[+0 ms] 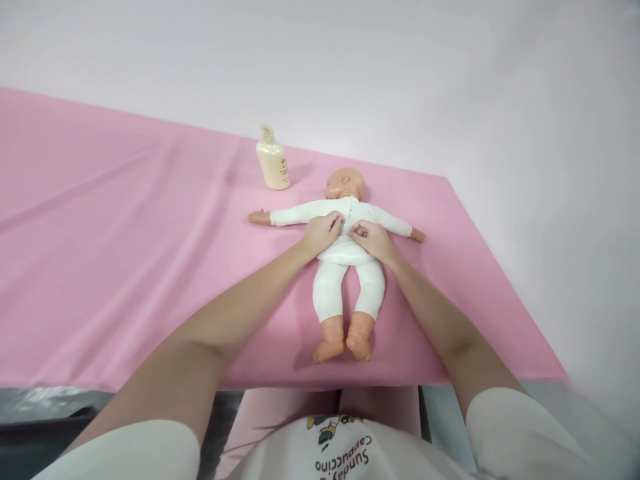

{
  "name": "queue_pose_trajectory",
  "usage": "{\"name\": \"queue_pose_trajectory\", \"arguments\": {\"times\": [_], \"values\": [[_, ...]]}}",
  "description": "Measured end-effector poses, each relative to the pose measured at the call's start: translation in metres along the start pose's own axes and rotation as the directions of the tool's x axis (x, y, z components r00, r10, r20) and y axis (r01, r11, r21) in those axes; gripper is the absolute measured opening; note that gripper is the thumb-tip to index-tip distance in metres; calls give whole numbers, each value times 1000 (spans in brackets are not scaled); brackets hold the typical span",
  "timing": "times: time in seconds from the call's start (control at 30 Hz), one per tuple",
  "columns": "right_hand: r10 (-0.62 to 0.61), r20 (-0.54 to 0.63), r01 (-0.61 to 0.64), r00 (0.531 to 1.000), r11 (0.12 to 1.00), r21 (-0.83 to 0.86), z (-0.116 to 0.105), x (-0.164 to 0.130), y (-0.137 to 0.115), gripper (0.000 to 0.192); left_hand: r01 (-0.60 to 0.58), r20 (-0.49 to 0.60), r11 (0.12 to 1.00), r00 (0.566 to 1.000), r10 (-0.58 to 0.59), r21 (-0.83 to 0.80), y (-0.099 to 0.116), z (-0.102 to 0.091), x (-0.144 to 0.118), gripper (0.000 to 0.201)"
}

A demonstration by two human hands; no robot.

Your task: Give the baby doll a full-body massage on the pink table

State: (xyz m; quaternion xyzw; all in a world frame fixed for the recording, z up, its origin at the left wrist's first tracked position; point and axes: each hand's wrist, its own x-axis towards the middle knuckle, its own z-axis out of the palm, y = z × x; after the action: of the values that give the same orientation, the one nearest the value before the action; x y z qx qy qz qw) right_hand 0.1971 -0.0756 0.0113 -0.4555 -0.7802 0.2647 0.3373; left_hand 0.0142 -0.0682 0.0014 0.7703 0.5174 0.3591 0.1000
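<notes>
A baby doll (pixel 345 252) in a white bodysuit lies stretched out on the pink cover, its arms spread and its head turned to the left. On the left side of its torso rests my left hand (pixel 323 233), fingers curled into a loose fist. My right hand (pixel 371 239) sits on the torso's right side, close to the left one, its fingers also curled in. I see nothing held in either. Small fastening marks show on the suit between the hands and the neck. The doll's bare feet point toward me.
A cream pump bottle (pixel 273 163) with dark lettering stands beyond the doll's outstretched left-side hand. The pink cover (pixel 125 267) spreads over the table, wrinkled on the left. A white wall (pixel 320 73) rises behind, and the table's right edge slopes toward me.
</notes>
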Motion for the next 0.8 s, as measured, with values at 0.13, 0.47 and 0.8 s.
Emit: {"name": "queue_pose_trajectory", "arguments": {"times": [0.13,0.47,0.8], "values": [[-8,-62,10,998,999,44,3,4,9,14,6,2,1000,1000,-6,-25,-2,1,2,30],[-157,-243,160,957,987,-8,7,10,27,9,-142,-54,990,988,142,-2,-11,12,6,24],[-191,-280,169,941,981,-100,9,10,37,34,-175,-87,984,981,172,-28,-16,14,8,27]]}}
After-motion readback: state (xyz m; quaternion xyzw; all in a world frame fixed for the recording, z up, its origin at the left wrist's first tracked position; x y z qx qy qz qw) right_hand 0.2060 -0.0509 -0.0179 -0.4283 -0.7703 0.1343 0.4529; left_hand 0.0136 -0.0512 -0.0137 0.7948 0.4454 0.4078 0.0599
